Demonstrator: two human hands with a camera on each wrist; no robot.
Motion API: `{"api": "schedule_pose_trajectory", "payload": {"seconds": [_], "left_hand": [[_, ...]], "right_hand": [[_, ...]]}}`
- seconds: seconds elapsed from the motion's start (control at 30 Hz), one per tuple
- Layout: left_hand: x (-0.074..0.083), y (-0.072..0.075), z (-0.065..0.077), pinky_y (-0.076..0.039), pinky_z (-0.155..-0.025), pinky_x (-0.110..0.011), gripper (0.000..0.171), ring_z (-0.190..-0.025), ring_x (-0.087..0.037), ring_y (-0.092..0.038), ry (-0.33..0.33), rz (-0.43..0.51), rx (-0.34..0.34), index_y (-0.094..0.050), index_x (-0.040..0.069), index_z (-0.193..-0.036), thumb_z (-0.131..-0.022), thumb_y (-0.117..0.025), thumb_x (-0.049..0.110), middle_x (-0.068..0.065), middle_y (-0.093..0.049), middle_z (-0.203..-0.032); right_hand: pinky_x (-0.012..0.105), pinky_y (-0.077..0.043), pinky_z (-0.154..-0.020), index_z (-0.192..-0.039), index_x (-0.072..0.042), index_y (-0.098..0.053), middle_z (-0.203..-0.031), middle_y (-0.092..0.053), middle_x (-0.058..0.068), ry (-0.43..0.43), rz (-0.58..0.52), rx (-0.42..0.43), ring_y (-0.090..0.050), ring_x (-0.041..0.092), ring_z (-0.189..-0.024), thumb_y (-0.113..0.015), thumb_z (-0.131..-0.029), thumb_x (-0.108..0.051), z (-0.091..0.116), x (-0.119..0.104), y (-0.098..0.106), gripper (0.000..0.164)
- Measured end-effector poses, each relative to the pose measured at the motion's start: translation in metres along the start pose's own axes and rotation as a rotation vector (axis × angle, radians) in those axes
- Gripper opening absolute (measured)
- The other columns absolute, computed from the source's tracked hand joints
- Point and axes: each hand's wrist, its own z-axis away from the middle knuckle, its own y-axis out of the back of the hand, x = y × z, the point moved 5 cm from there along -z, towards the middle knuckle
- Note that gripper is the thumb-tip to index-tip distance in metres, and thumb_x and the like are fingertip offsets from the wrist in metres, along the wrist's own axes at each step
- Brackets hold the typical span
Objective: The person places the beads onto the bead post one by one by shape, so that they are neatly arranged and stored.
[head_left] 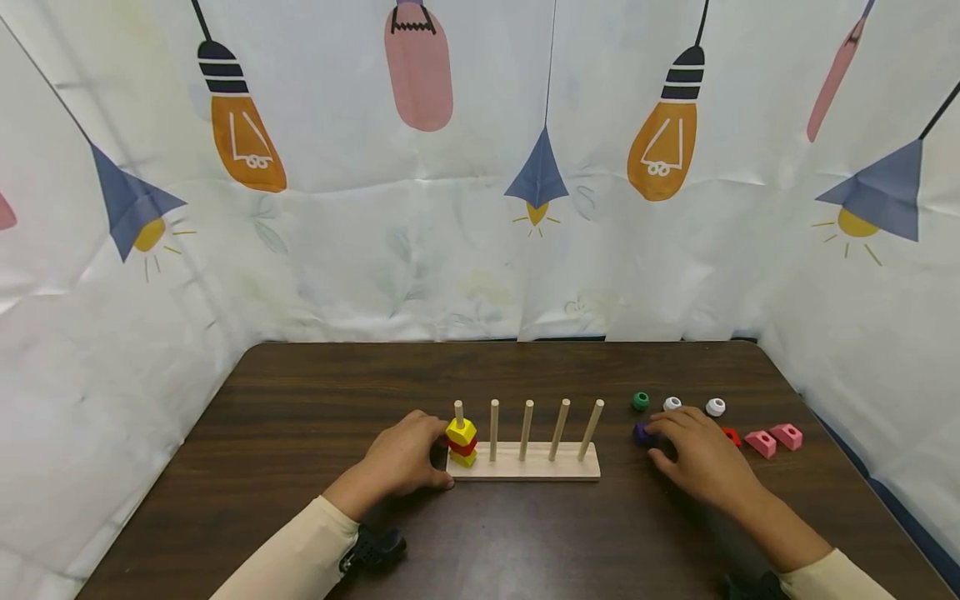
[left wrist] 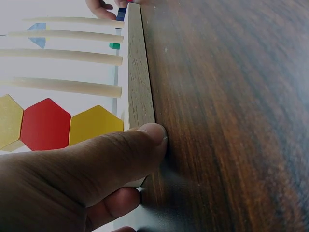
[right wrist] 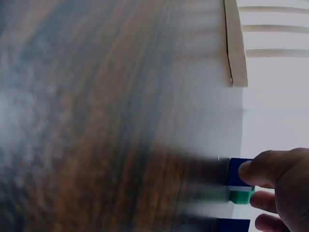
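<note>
A wooden peg stand [head_left: 525, 472] lies across the middle of the table, its upright pegs in a row. On its leftmost peg are stacked a yellow hexagonal bead [head_left: 461, 431], a red hexagonal bead [left wrist: 46, 124] and another yellow hexagonal bead [left wrist: 95, 125]. My left hand [head_left: 406, 454] grips the stand's left end, the thumb against the front edge. Right of the stand, my right hand [head_left: 701, 457] pinches a dark blue block [right wrist: 236, 171] at the table surface; its thumb shows on the block, while the index fingertip is partly hidden.
Behind my right hand sit a green bead [head_left: 640, 401] and two white beads, one left [head_left: 672, 403] and one right [head_left: 715, 407]. A red piece [head_left: 732, 436] and two pink blocks [head_left: 761, 442] lie farther right. Another dark blue block [right wrist: 234, 225] shows in the right wrist view.
</note>
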Motion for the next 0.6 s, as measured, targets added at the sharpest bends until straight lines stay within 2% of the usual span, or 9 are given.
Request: {"api": "schedule_pose_trajectory", "payload": {"seconds": [0.17,0.4,0.6], "left_hand": [[0.0,0.0,0.001,-0.054,-0.084,-0.05,0.056,-0.106,-0.021,-0.058,0.001,0.002,-0.003,-0.071,0.017,-0.11,-0.065,-0.098,0.035,0.002,-0.065,-0.104],[0.001,0.002,0.001,-0.054,-0.082,-0.05,0.055,-0.105,-0.022,-0.058,-0.004,0.003,-0.005,-0.07,0.017,-0.109,-0.065,-0.098,0.034,0.002,-0.065,-0.104],[0.001,0.001,0.001,-0.054,-0.082,-0.05,0.055,-0.105,-0.022,-0.058,-0.002,-0.006,-0.007,-0.07,0.016,-0.109,-0.065,-0.098,0.035,0.001,-0.065,-0.105]], "right_hand": [[0.052,-0.05,-0.09,-0.103,-0.006,-0.073,-0.102,-0.072,0.008,0.006,0.002,-0.012,-0.063,0.034,-0.103,-0.091,-0.07,-0.008,-0.001,0.003,-0.001,0.037],[0.051,-0.053,-0.083,-0.106,-0.009,-0.074,-0.101,-0.072,0.004,-0.062,-0.016,-0.108,-0.063,0.031,-0.1,-0.09,-0.073,-0.008,-0.002,0.01,-0.002,0.037],[0.053,-0.051,-0.087,-0.101,-0.009,-0.074,-0.098,-0.073,0.003,-0.043,-0.023,-0.087,-0.063,0.032,-0.101,-0.092,-0.072,-0.011,-0.006,0.01,-0.002,0.034]]}}
